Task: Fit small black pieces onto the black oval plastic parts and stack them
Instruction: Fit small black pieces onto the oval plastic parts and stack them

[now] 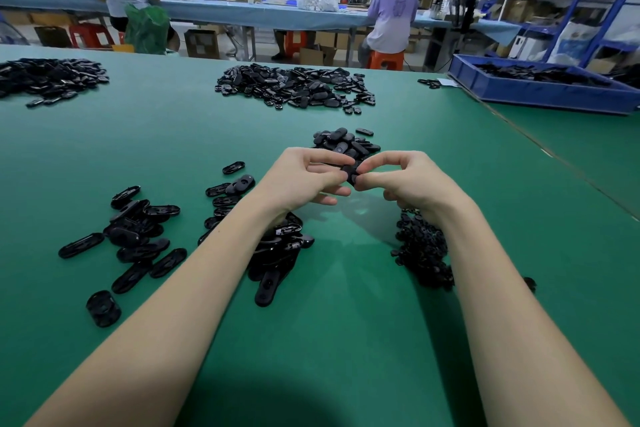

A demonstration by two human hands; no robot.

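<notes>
While a black oval plastic part (350,173) is pinched above the green table (346,322) between the left hand (308,177) and right hand (405,180), a small piece seems to be getting pressed on. Stacking on the far pile of fitted parts (346,142) is judged next.

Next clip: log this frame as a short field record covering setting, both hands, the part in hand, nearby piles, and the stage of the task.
setting: green table, workshop behind
left hand: pinches the oval part
right hand: pinches the same oval part from the other side
part in hand: held above the table, mostly hidden by fingers
left pile: loose oval parts
right pile: small black pieces
ahead of hands: pile of ovals
far right: blue bin
stage: apparently fitting; piece itself not visible
</notes>
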